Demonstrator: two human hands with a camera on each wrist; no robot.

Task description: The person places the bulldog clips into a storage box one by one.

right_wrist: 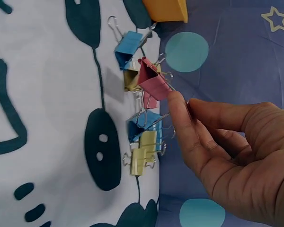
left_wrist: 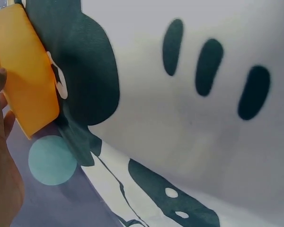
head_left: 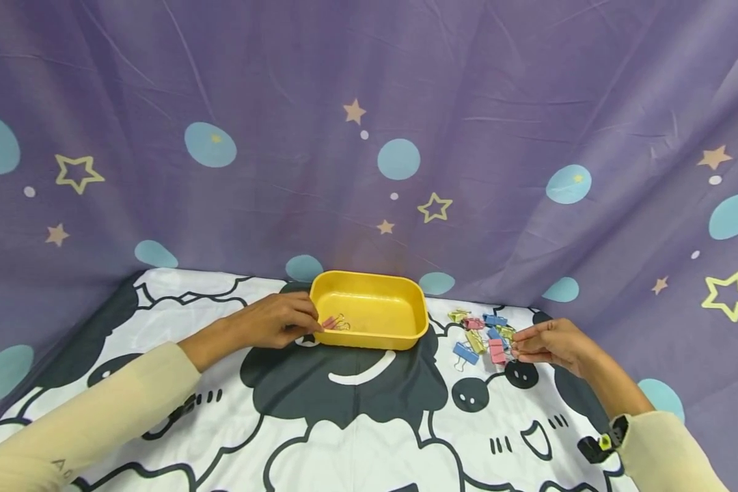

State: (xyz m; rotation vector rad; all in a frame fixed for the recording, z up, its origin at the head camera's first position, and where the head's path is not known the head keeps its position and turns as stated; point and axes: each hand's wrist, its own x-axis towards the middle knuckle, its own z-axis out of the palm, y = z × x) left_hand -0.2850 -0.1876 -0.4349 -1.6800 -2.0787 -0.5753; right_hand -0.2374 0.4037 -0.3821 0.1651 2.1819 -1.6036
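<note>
At the left end of a yellow plastic tray [head_left: 369,339], my left hand [head_left: 277,320] grips the rim. In the left wrist view its fingers lie against the tray's outer wall [left_wrist: 31,75]. A pink binder clip [head_left: 329,323] with wire handles lies inside the tray near that hand. My right hand [head_left: 556,345] pinches another pink binder clip [right_wrist: 153,80] by a wire handle, between thumb and fingertips. Below and around it is a loose pile with a blue binder clip [head_left: 465,353], a yellow binder clip [head_left: 475,342] and several others.
The table has a black-and-white cartoon cloth [head_left: 357,458]. A purple curtain [head_left: 295,191] with stars and blue ovals hangs directly behind the tray and the pile. The pile lies to the right of the tray, near the cloth's back edge.
</note>
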